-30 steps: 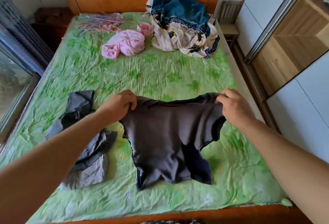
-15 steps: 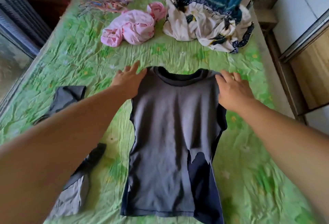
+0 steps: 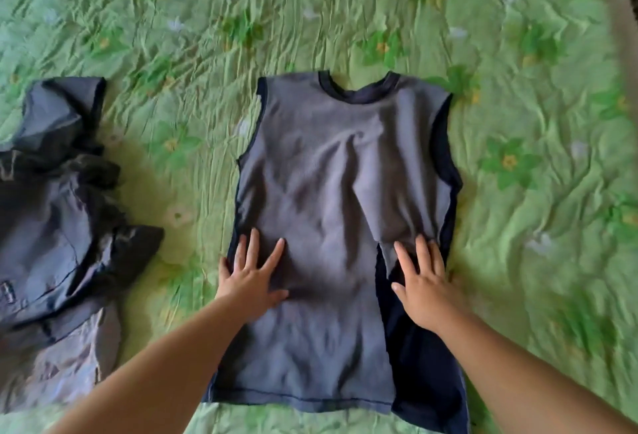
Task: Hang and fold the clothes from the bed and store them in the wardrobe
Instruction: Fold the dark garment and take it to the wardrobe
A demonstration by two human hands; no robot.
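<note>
Step judged in hand: smoothing before fold. Grey shirt [image 3: 331, 192] with dark trim is laid flat on green floral bedsheet [image 3: 535, 105], neck pointed away.

Left hand [image 3: 250, 278] is pressed on shirt's lower left edge, fingers [image 3: 253, 247] straight and spread, nothing gripped. Right hand [image 3: 423, 285] is pressed on lower right, fingers [image 3: 422, 254] spread beside turned-back flap where dark under-layer is exposed.

Next move, as judged: flap flattened, then sides folded inward.

Crumpled dark garment [image 3: 58, 212] is seen well apart at left.
</note>
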